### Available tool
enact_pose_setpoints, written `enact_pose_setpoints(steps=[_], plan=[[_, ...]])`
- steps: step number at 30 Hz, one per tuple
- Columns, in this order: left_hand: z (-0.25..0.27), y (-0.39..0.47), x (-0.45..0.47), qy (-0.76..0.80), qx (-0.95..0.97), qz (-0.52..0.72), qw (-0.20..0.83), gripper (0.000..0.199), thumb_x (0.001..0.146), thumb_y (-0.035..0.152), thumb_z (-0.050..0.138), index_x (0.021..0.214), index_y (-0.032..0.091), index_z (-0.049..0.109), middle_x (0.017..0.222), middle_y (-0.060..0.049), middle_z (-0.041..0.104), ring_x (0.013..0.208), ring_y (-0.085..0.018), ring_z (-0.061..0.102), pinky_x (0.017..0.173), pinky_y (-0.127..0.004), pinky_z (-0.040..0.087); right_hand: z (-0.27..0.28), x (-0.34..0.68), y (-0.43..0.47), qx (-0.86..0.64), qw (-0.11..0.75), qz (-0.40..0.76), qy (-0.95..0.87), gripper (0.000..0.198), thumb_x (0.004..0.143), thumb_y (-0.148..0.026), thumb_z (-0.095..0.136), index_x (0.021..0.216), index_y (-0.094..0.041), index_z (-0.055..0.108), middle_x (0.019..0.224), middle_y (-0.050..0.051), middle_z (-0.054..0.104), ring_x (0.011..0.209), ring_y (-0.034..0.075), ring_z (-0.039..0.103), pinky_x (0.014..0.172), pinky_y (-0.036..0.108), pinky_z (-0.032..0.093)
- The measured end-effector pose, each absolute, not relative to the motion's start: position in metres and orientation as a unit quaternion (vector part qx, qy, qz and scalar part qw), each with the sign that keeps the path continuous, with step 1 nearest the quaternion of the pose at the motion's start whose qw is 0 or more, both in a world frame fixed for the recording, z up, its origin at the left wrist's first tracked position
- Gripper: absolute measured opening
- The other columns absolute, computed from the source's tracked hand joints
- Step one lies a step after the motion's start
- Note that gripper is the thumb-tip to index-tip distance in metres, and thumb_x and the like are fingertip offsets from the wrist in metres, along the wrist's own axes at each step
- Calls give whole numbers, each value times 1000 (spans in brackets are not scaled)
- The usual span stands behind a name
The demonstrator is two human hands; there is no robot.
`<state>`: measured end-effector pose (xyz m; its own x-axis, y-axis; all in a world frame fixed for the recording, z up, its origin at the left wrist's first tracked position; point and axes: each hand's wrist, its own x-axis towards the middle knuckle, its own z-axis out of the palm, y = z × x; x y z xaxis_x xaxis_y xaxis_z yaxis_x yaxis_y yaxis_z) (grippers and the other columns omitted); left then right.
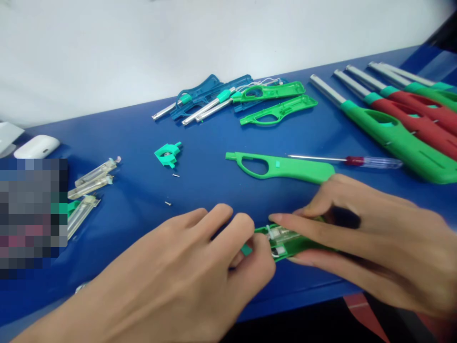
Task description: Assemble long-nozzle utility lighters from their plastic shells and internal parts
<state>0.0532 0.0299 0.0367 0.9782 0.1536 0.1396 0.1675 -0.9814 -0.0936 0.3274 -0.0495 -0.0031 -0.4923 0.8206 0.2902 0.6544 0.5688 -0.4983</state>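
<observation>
Near the table's front edge, both hands grip an opened green lighter casing (298, 245). A clear fuel tank (283, 234) and small metal parts show inside it. My left hand (210, 267) closes over the casing's left end, and its curled fingers hide what they pinch there. From the right, my right hand (374, 238) holds the casing between thumb and fingers. Just beyond my hands lies a loose green casing half (303, 169), with a screwdriver (360, 162) behind it. Two small screws (168, 204) and a teal trigger piece (169, 154) rest to the left.
Several assembled lighters (396, 128), green and red, lie at the right. Green and blue casing halves (278, 109) with metal tubes are piled at the back. Clear fuel tanks (84, 214) and a white case (36, 146) sit at the left, beside a blurred patch.
</observation>
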Motion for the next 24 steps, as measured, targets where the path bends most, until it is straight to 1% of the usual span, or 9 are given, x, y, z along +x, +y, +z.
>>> enact_pose_setpoints(steps=[3, 7, 13, 17, 19, 21, 24], plan=[[34, 31, 53, -77, -993, -66, 67, 25, 109, 11, 33, 113, 21, 55, 88, -4, 67, 70, -26, 67, 45, -38, 50, 1, 327, -48, -426, 249, 162, -854, 39, 106, -33, 63, 145, -30, 63, 101, 3, 65, 84, 21, 65, 68, 34, 53], [33, 30, 53, -78, -993, -68, 62, 25, 110, 12, 32, 113, 21, 55, 89, -4, 67, 72, -27, 67, 46, -39, 51, 3, 328, -47, -417, 244, 154, -862, 36, 107, -34, 61, 142, -27, 63, 102, 4, 63, 84, 20, 64, 67, 33, 55], [35, 29, 53, -96, -993, -68, 15, 32, 110, 12, 32, 103, 20, 62, 86, -3, 66, 69, -25, 63, 47, -41, 51, -1, 328, -50, -423, 244, 145, -860, 40, 107, -33, 62, 147, -29, 60, 102, 3, 62, 85, 20, 63, 68, 33, 52], [34, 28, 55, -108, -992, -69, -1, 36, 109, 12, 31, 100, 21, 65, 85, -2, 65, 70, -25, 62, 49, -41, 49, -4, 325, -51, -441, 258, 158, -845, 37, 108, -37, 61, 144, -31, 62, 102, 1, 60, 84, 18, 62, 69, 33, 50], [33, 28, 56, -113, -991, -65, -1, 33, 109, 13, 34, 100, 21, 65, 85, -2, 64, 69, -26, 60, 50, -41, 49, -5, 323, -52, -455, 278, 165, -830, 34, 110, -41, 59, 142, -31, 63, 102, 0, 59, 83, 16, 61, 69, 33, 49], [33, 27, 56, -116, -991, -64, 2, 28, 108, 13, 39, 102, 21, 64, 85, -2, 62, 69, -26, 59, 51, -41, 48, -6, 322, -51, -456, 279, 168, -828, 34, 110, -43, 58, 141, -31, 63, 102, 0, 58, 83, 15, 61, 69, 33, 48], [32, 27, 55, -119, -990, -73, 9, 24, 106, 11, 42, 101, 21, 64, 82, -1, 59, 66, -24, 56, 49, -40, 43, -6, 322, -50, -451, 277, 170, -832, 32, 110, -42, 59, 139, -31, 64, 102, 0, 58, 84, 15, 61, 68, 32, 48]])
